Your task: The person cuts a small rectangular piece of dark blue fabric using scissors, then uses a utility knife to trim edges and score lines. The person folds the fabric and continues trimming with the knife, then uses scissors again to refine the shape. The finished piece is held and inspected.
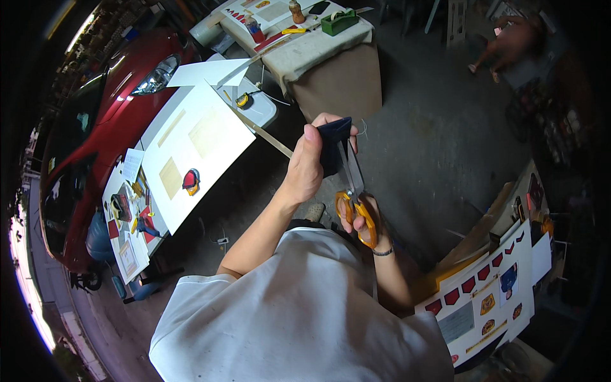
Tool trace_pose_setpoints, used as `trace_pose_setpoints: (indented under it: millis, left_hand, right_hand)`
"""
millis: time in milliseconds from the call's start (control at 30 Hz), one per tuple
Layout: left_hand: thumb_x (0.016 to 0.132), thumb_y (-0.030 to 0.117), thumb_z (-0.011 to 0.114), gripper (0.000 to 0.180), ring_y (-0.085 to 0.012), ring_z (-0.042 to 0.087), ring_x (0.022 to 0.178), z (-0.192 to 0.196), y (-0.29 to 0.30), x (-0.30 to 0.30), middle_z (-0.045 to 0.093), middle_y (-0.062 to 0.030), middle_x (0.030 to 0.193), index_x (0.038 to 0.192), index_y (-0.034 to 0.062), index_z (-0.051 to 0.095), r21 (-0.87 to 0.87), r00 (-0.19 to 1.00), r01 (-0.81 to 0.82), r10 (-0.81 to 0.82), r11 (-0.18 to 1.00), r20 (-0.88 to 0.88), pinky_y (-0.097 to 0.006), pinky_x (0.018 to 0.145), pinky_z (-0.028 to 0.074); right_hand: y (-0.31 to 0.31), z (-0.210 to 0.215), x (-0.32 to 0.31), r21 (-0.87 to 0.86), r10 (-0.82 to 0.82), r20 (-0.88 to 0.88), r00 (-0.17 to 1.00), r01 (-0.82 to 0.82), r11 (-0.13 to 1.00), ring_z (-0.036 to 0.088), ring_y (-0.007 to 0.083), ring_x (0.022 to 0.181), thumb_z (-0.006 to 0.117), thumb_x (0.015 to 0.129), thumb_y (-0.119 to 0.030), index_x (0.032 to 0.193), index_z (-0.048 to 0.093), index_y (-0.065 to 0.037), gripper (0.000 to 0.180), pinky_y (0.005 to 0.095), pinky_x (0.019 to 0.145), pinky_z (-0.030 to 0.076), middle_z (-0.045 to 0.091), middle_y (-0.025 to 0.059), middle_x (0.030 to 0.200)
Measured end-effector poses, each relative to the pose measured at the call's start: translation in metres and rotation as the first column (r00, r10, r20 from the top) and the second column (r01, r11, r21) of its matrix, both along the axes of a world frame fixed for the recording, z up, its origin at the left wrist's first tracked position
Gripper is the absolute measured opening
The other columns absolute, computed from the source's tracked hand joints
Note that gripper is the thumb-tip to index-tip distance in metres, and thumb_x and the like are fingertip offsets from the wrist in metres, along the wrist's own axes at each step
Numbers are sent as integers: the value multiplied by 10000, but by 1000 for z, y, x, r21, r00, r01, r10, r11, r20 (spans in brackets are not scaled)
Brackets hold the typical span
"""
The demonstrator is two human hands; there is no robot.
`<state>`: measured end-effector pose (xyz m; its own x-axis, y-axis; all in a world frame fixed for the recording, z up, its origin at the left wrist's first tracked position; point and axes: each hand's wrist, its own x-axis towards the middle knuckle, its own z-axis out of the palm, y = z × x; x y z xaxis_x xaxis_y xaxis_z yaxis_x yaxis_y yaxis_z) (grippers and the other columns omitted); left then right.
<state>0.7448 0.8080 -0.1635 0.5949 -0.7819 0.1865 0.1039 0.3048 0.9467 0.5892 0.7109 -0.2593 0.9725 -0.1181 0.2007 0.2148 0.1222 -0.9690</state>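
My left hand (310,157) is closed round a dark navy piece (333,141) that looks like cloth or thin sheet, held up in front of my chest. Orange-handled scissors (354,197) are gripped in my right hand (366,223), fingers through the handle loops. Their blades point up and away from me, parted a little, against the lower right edge of the navy piece. A thin loose thread (363,127) curls beside its upper right corner. How my left fingers lie behind the piece is partly hidden.
White boards (219,149) cover the table at left, with a tape measure (242,100) beyond. A covered table (312,54) holds a green tape dispenser (338,22) and bottles. A red car (108,121) stands far left. A printed sheet (459,321) lies at lower right. Someone sits far right.
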Motion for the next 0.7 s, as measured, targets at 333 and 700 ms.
trace_pose_setpoints:
  millis: [333,700]
  left_hand:
    - [1014,750,265,830,-113,603,915,9,-7,-5,647,-65,999,1215,3,567,32,998,-37,36,999,46,-261,844,479]
    - [1017,744,269,819,-129,613,934,5,-9,-11,645,-71,990,1208,3,559,24,990,-104,101,994,98,-279,854,488]
  right_hand:
    - [2,-10,4,109,-30,34,999,27,994,449,63,542,562,846,-837,838,484,-46,795,237,495,380,445,-14,711]
    - [-8,-20,4,11,-118,43,992,117,993,448,70,524,645,818,-793,800,504,-67,740,247,476,358,473,-7,682]
